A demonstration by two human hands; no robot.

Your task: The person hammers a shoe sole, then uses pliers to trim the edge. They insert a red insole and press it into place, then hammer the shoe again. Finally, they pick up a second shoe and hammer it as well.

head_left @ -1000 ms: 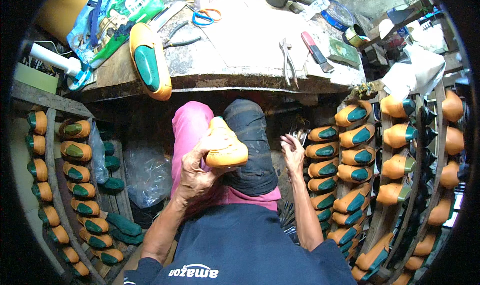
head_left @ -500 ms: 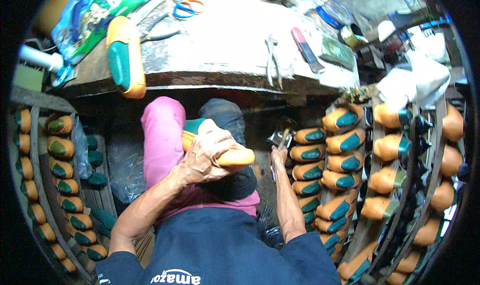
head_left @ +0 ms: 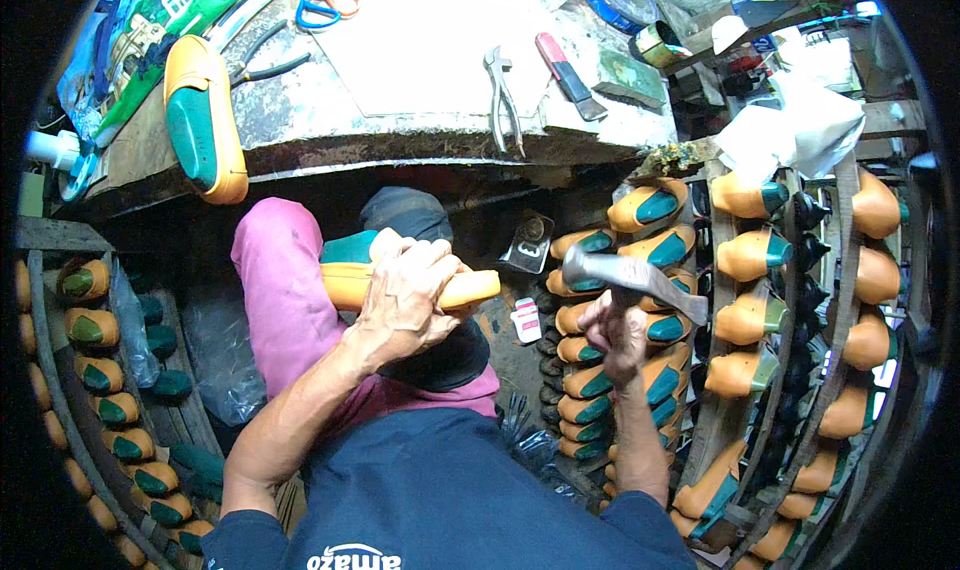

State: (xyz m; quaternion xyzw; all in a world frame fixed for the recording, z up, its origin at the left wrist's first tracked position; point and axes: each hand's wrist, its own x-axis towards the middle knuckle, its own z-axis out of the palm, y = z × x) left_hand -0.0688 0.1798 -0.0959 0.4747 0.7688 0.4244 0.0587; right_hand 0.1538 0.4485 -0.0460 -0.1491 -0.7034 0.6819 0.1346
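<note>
My left hand (head_left: 405, 295) is closed around a yellow-orange shoe (head_left: 345, 288) on a green last (head_left: 348, 247), lying across my lap. The shoe's end sticks out to the right past my fingers, and its underside is hidden. Out to the right, my right hand (head_left: 618, 335) grips a hammer (head_left: 635, 275) raised in the air, its steel head apart from the shoe. Most of the hammer's handle is hidden by the hand and the head. On the bench's left edge leans another yellow-orange shoe (head_left: 231, 140) with a green last.
The workbench (head_left: 300, 135) holds pincers (head_left: 501, 100), a red-and-black handled tool (head_left: 570, 75), blue-and-orange scissors (head_left: 325, 12), dark-handled pliers (head_left: 262, 58) and a green block (head_left: 632, 77). Wooden racks (head_left: 840, 260) with many shoes on lasts stand close on both sides. A white plastic bag (head_left: 800, 130) hangs at right.
My right hand has lifted the hammer up and to the right, its head now plainly seen. My left hand keeps hold of the shoe. The whole view has shifted slightly.
</note>
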